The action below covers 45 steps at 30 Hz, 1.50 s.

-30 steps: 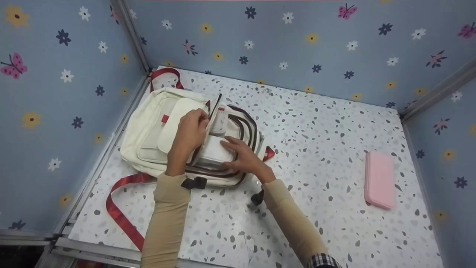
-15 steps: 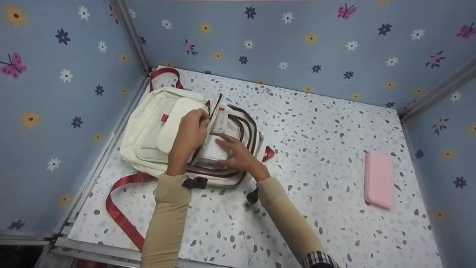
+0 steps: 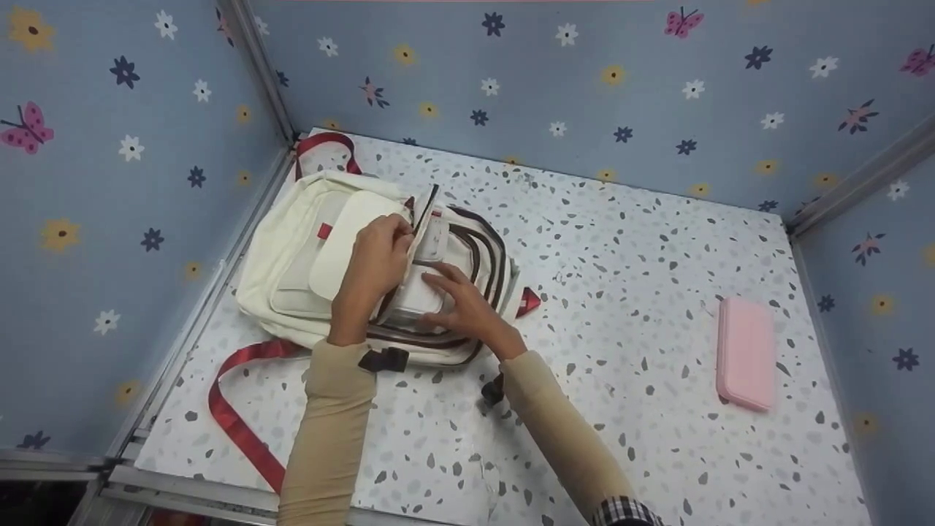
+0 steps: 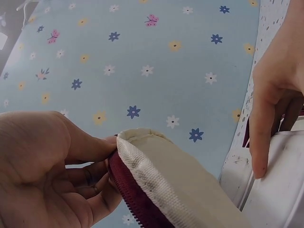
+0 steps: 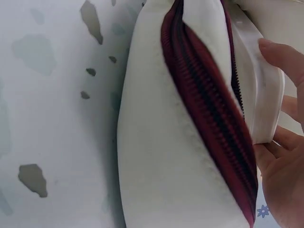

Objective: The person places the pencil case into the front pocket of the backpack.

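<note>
A cream backpack (image 3: 288,256) with dark red zippers lies on the table. My left hand (image 3: 374,256) pinches the edge of its front pocket flap (image 4: 173,166) between thumb and fingers and holds it raised. A white, hard-looking case (image 3: 420,292) sits partly inside the open pocket. My right hand (image 3: 467,310) grips this case; in the right wrist view the thumb lies on one face and the fingers curl under its edge. Beside it in the pocket, a second pale case (image 3: 432,241) shows. The inner end of the white case is hidden behind the flap.
A pink case (image 3: 746,354) lies on the speckled table (image 3: 628,277) at the right. A red strap (image 3: 237,416) trails from the backpack toward the table's front edge. Blue floral panels (image 3: 540,88) enclose the back and both sides.
My right hand has shifted slightly left, and the white case with it, further under the flap. My left hand and the flap have hardly moved.
</note>
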Motion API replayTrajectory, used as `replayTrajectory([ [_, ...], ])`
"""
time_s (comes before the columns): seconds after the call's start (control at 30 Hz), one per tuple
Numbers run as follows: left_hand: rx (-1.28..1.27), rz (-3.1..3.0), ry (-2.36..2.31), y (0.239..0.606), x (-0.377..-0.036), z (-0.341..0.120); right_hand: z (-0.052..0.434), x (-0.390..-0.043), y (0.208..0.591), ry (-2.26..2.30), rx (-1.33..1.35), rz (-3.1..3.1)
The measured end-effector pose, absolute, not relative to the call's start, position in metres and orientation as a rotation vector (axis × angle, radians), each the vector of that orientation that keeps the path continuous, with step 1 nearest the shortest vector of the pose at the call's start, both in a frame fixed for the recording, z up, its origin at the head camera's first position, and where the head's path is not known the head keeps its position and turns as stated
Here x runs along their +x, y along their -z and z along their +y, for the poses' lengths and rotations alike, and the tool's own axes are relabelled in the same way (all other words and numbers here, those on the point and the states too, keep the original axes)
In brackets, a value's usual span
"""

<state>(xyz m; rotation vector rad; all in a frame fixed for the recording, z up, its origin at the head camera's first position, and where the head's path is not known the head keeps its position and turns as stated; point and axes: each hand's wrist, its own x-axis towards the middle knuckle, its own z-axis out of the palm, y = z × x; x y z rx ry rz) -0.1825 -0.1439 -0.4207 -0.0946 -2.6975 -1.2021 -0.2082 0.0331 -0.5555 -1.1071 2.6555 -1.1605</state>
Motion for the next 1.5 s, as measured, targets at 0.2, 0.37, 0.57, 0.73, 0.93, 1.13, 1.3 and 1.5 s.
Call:
replayTrajectory([
  [0.2,-0.089,-2.705,1.207,0.420,-0.182,-0.145,0.038,-0.201,0.551,1.109,-1.008,2.705],
  [0.37,-0.097,-2.693,1.208,0.421,-0.183,-0.146,0.043,-0.192,0.544,1.090,-0.865,2.733],
  [0.57,-0.113,-2.690,1.215,0.421,-0.183,-0.147,0.048,-0.182,0.538,1.124,-0.777,2.654],
  [0.73,-0.128,-2.684,1.204,0.421,-0.184,-0.147,0.053,-0.174,0.534,1.105,-0.809,2.611],
  [0.93,-0.117,-2.695,1.203,0.420,-0.183,-0.143,0.054,-0.173,0.532,1.101,-0.833,2.582],
  [1.13,-0.114,-2.701,1.223,0.419,-0.183,-0.138,0.047,-0.173,0.533,1.062,-0.882,2.637],
  [1.3,-0.126,-2.712,1.224,0.419,-0.184,-0.135,0.038,-0.171,0.532,0.973,-0.976,2.686],
  [1.5,-0.130,-2.712,1.226,0.419,-0.185,-0.134,0.033,-0.171,0.531,0.860,-1.016,2.741],
])
